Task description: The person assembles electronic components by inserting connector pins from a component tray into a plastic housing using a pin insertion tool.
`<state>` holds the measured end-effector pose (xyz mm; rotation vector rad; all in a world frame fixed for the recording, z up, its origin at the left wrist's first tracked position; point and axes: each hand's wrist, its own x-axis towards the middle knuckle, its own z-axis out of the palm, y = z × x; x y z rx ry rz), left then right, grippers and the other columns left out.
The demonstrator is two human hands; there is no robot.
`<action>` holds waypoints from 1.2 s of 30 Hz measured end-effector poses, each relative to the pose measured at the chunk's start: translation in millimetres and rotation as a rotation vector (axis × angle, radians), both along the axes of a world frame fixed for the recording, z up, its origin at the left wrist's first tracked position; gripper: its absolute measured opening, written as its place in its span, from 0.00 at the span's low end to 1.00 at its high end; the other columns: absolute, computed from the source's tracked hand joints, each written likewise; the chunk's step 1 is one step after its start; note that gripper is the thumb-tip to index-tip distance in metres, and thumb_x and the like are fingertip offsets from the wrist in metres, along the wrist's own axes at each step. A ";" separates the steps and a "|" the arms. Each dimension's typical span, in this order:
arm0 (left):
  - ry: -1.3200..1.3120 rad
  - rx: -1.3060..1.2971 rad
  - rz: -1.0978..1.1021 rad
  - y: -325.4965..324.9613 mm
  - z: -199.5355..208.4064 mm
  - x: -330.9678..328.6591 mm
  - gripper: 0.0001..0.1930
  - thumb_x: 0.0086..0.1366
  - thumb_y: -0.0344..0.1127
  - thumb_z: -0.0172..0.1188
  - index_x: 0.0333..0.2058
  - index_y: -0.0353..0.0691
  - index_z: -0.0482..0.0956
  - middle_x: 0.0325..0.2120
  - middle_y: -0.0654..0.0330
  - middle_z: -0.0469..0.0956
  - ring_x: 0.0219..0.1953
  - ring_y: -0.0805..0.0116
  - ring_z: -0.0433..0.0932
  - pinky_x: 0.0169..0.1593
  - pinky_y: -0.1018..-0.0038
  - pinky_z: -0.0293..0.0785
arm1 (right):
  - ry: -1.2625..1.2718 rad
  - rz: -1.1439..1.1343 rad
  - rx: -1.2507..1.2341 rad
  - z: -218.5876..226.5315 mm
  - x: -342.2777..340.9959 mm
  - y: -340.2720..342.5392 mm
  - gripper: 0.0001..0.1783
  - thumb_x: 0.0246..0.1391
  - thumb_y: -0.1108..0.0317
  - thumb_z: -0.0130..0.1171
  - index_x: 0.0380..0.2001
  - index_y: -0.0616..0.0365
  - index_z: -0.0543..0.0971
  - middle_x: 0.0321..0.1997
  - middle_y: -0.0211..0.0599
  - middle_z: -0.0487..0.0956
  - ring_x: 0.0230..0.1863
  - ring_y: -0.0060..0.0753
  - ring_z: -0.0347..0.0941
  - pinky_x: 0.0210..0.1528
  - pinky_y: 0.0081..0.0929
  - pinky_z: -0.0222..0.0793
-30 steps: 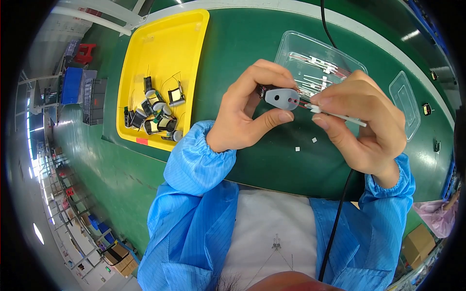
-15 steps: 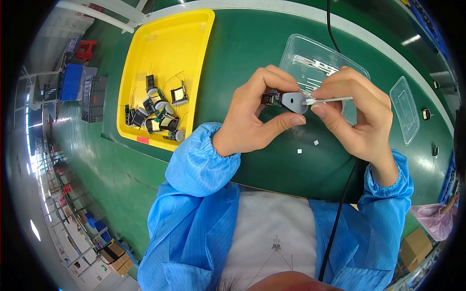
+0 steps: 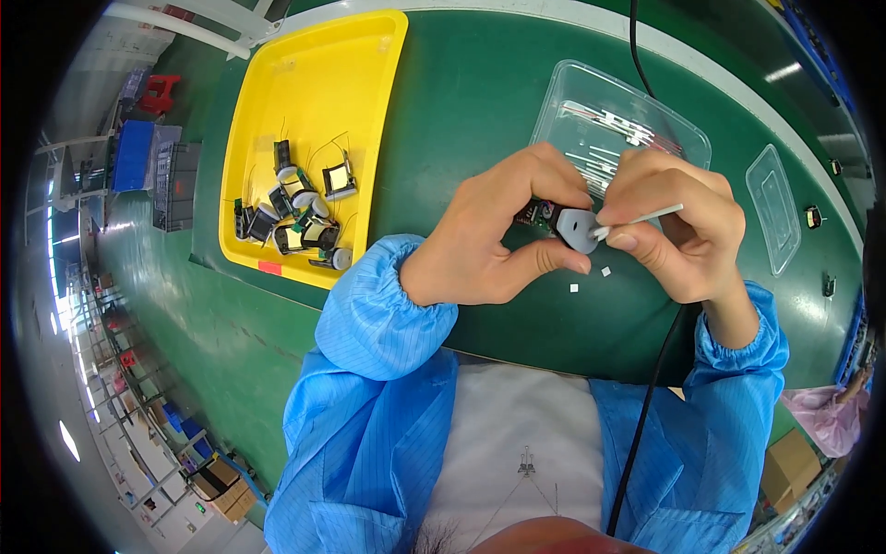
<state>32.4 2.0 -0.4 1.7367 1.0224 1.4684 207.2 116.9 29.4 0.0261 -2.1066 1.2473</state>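
Between the thumb and fingers of my left hand [image 3: 494, 240] is a small electronic module with a grey rounded end cap [image 3: 576, 229] and a circuit board behind it. The cap has a dark hole and points right. My right hand [image 3: 692, 222] pinches a thin white stick-like piece [image 3: 657, 214], its near end at the cap's tip; whether it is inserted cannot be made out. Beyond both hands, a clear plastic box [image 3: 552, 97] holds several thin white strips [image 3: 609, 125], some with red. Two small white squares, one of them this white square [image 3: 574, 288], lie below the module.
A yellow tray [image 3: 337, 78] at left holds several similar modules [image 3: 300, 192] with loose wires. At right lie a clear lid [image 3: 773, 212] and small dark components [image 3: 813, 217]. A black cable [image 3: 646, 397] crosses the green table's front edge and my front.
Both hands have shifted slightly right and down with the module, whose cap now tilts more downward. The white stick slants up to the right. More of the clear box shows.
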 end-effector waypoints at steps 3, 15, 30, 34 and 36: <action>0.000 -0.020 -0.033 0.7 -1.0 1.3 0.23 0.50 0.35 0.71 0.41 0.34 0.69 0.36 0.52 0.74 0.36 0.66 0.72 0.37 0.74 0.68 | 0.053 -0.009 -0.014 0.9 0.2 2.8 0.09 0.42 0.74 0.67 0.28 0.66 0.79 0.27 0.40 0.77 0.24 0.32 0.73 0.22 0.24 0.66; -0.025 -0.035 -0.038 -1.9 5.0 7.6 0.20 0.48 0.34 0.71 0.38 0.34 0.73 0.32 0.53 0.75 0.34 0.57 0.76 0.38 0.71 0.73 | -0.062 0.062 0.142 18.3 11.5 6.9 0.11 0.39 0.71 0.68 0.26 0.67 0.80 0.23 0.44 0.77 0.20 0.36 0.72 0.20 0.27 0.64; -0.132 -0.031 0.125 -2.1 -6.7 15.1 0.22 0.52 0.34 0.70 0.40 0.33 0.69 0.35 0.51 0.74 0.36 0.63 0.74 0.39 0.74 0.70 | 0.078 -0.194 0.209 2.2 -2.6 -7.8 0.08 0.40 0.81 0.65 0.28 0.69 0.78 0.25 0.44 0.77 0.23 0.36 0.73 0.22 0.25 0.69; -0.018 0.061 0.233 -1.8 -13.1 16.2 0.23 0.53 0.33 0.69 0.42 0.32 0.66 0.36 0.50 0.73 0.35 0.67 0.73 0.39 0.75 0.69 | 0.082 -0.261 0.262 -0.1 -4.5 -13.5 0.08 0.40 0.82 0.64 0.28 0.69 0.78 0.26 0.43 0.77 0.22 0.34 0.72 0.21 0.24 0.68; 0.039 0.101 0.242 -0.5 -11.4 13.2 0.23 0.53 0.33 0.69 0.42 0.32 0.67 0.36 0.50 0.73 0.35 0.67 0.73 0.38 0.75 0.70 | 0.026 -0.241 0.163 -0.5 -3.4 -14.5 0.08 0.41 0.83 0.64 0.29 0.69 0.78 0.26 0.42 0.77 0.21 0.31 0.72 0.19 0.21 0.67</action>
